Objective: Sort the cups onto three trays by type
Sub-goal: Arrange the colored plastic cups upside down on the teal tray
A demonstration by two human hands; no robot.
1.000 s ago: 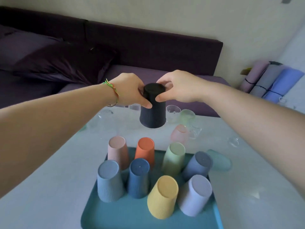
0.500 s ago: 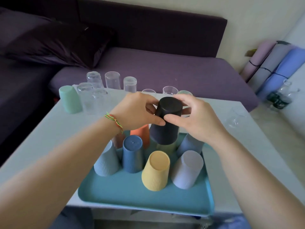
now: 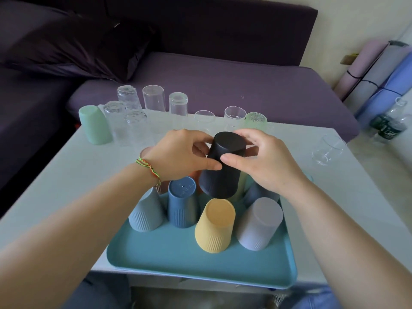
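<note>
sofa: dark purple, runs behind the table, dark cushion at left.
table: pale top, holds the tray at the near edge and loose cups and glasses along the far edge.
rolled mats: pink, grey and blue, leaning at the right wall, plastic bottles on the floor beside them.
teal tray: near edge of the table, ribbed plastic cups standing on it upside down, front strip bare.
left hand: thumb and fingers curled round the black cup near its upturned base, gripping from the left.
right hand: thumb on the near side, fingers behind, gripping the same cup from the right.
black cup: upside down, slightly tilted, held by both hands over the middle of the tray, its rim just above the yellow cup; cannot tell if they touch.
tray cups: light blue-grey cup, dark blue cup, yellow cup, lavender cup in the front row; more behind, mostly hidden by hands and black cup.
mint cup: upside down on the table, far left, off the tray.
clear glasses: group at the far edge, several inverted; green textured glass at their right.
stemmed glass: alone near the table's right edge.
bracelet: multicolour thread, left wrist.
</note>
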